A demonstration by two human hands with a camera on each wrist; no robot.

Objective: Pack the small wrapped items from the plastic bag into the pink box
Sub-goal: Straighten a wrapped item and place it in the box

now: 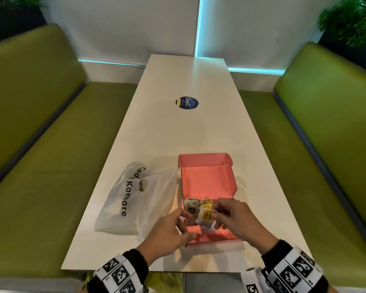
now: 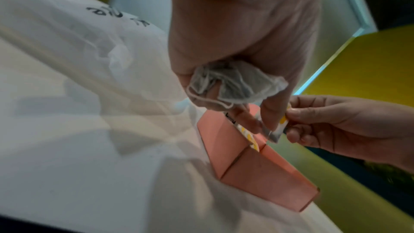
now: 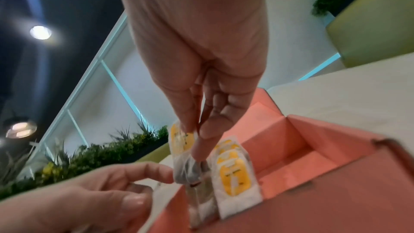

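The pink box (image 1: 207, 180) lies open on the white table, lid flap standing at its far side. Several wrapped packets (image 1: 191, 208) stand in rows at its near end, their yellow labels (image 3: 235, 174) showing in the right wrist view. My right hand (image 1: 217, 216) pinches a yellow-labelled packet (image 3: 182, 141) between thumb and fingers just above that row. My left hand (image 1: 184, 220) hovers at the box's near left corner, a crumpled gauzy wrapped item (image 2: 235, 84) tucked under its curled fingers. The plastic bag (image 1: 131, 197) lies left of the box with one packet (image 1: 143, 185) inside.
The white table (image 1: 188, 127) runs long and narrow away from me, with a round blue sticker (image 1: 186, 103) in its middle. Green benches (image 1: 40, 166) flank both sides. The far half of the box floor is bare pink.
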